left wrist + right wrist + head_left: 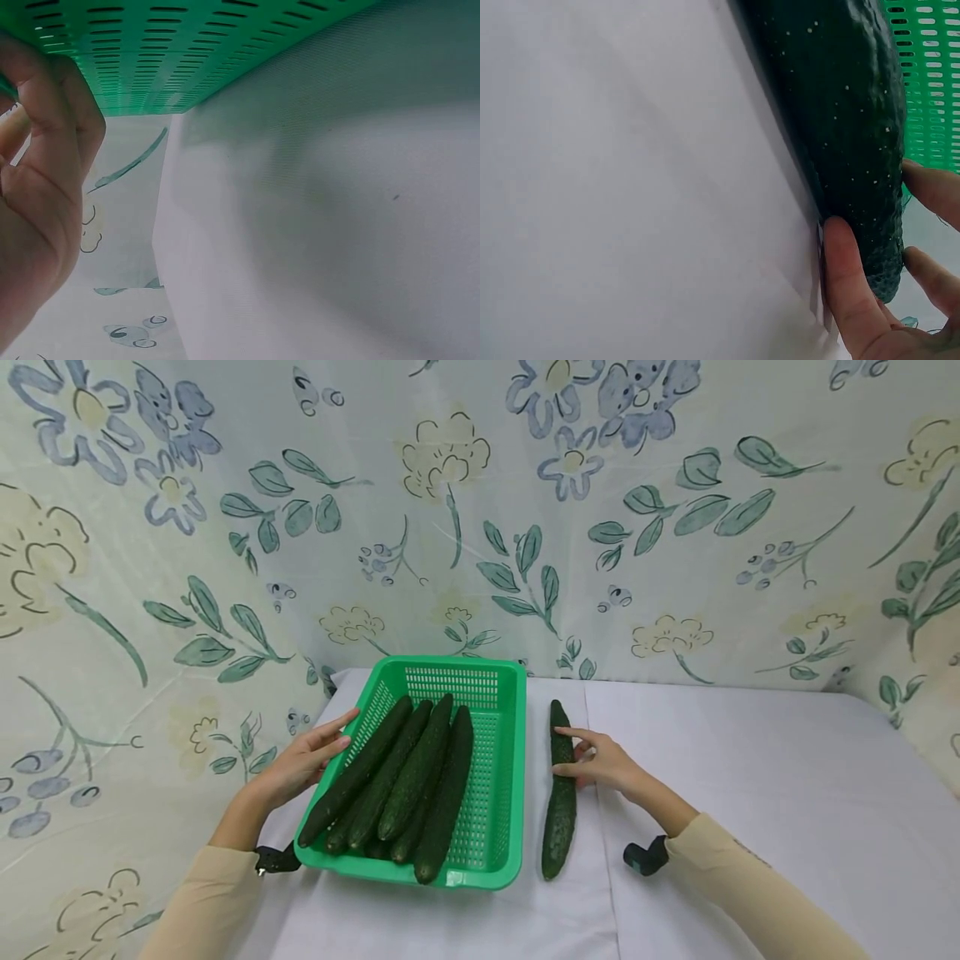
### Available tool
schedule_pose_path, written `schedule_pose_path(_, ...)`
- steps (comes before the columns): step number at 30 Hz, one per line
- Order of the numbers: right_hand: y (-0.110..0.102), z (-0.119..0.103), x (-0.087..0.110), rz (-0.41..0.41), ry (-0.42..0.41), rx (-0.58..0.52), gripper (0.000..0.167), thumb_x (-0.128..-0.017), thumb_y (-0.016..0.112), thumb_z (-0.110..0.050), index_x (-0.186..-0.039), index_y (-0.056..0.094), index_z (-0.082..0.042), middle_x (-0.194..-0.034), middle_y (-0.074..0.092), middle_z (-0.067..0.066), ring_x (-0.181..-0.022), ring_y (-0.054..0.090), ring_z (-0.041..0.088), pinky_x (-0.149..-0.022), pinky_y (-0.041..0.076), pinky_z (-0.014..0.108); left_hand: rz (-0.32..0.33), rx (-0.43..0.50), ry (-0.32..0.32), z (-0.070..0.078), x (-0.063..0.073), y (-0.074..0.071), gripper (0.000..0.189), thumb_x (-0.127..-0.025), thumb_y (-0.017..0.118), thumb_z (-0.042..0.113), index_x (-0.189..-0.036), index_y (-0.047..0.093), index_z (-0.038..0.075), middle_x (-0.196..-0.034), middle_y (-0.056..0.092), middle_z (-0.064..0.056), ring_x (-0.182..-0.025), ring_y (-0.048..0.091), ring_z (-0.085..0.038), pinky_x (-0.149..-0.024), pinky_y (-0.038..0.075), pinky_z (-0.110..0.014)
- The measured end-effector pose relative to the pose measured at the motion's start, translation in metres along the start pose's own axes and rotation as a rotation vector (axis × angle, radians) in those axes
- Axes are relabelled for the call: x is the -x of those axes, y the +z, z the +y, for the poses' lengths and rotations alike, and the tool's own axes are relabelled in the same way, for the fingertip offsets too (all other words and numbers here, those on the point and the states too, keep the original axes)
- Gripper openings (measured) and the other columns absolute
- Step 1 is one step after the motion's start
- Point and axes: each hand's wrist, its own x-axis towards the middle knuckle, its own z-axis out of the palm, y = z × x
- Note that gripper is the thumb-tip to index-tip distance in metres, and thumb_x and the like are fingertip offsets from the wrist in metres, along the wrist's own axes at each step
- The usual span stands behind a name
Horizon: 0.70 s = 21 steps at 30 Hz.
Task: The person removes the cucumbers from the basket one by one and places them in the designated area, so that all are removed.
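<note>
A long dark green cucumber (558, 835) lies lengthwise on the white cloth, just right of a green plastic basket (517, 777). My right hand (606, 766) grips this cucumber around its upper half. In the right wrist view, the thumb (847, 277) is on one side of the cucumber (840, 112) and the fingers are on the other. At the basket's left side, my left hand (300, 764) holds the rim. The left wrist view has that hand (45, 165) against the slotted basket wall (165, 45). Several cucumbers (408, 793) lie side by side in the basket, mostly toward its left.
White cloth (750, 777) covers the table, with a crease running down right of the loose cucumber. A floral curtain (480, 527) hangs behind the table and along its left side. Dark wrist devices (647, 857) sit below both hands.
</note>
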Motion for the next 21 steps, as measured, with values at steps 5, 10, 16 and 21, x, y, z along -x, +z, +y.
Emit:
schedule_pose_path(5,-0.005,0.003,0.0,0.014,0.017,0.002,0.073,-0.087,0.08,-0.023,-0.149,0.046,-0.006,-0.105,0.056,0.019,-0.071,0.068,0.026,-0.069,0.051,0.037,-0.007,0.002,-0.002,-0.001,0.0,-0.001,0.057,-0.109,0.044,0.026,-0.161,0.021,0.022,-0.153,0.023,-0.022,-0.046,0.019,-0.014,-0.045,0.026,-0.032)
schedule_pose_path(10,-0.01,0.006,0.0,0.019,0.029,-0.012,0.073,-0.088,0.079,-0.023,-0.15,0.045,-0.005,-0.104,0.057,0.019,-0.073,0.071,0.027,-0.069,0.053,0.035,-0.011,0.003,0.004,-0.001,-0.001,-0.001,0.058,-0.109,0.044,0.026,-0.161,0.021,0.022,-0.157,0.019,-0.022,-0.046,0.019,-0.014,-0.045,0.026,-0.032)
schedule_pose_path(16,-0.017,0.003,0.001,0.01,0.006,-0.031,0.073,-0.09,0.077,-0.021,-0.151,0.042,-0.002,-0.103,0.06,0.02,-0.075,0.072,0.03,-0.075,0.055,0.039,-0.005,0.003,-0.001,0.0,0.0,-0.001,0.058,-0.109,0.045,0.026,-0.161,0.021,0.023,-0.155,0.02,-0.021,-0.046,0.019,-0.014,-0.046,0.026,-0.031)
schedule_pose_path(21,-0.028,-0.006,0.001,0.025,-0.02,-0.058,0.072,-0.092,0.075,-0.021,-0.151,0.04,-0.002,-0.103,0.06,0.022,-0.077,0.071,0.035,-0.078,0.057,0.043,0.006,-0.004,-0.003,0.001,0.0,0.001,0.057,-0.109,0.045,0.026,-0.161,0.022,0.022,-0.135,0.035,-0.019,-0.047,0.018,-0.014,-0.046,0.026,-0.032)
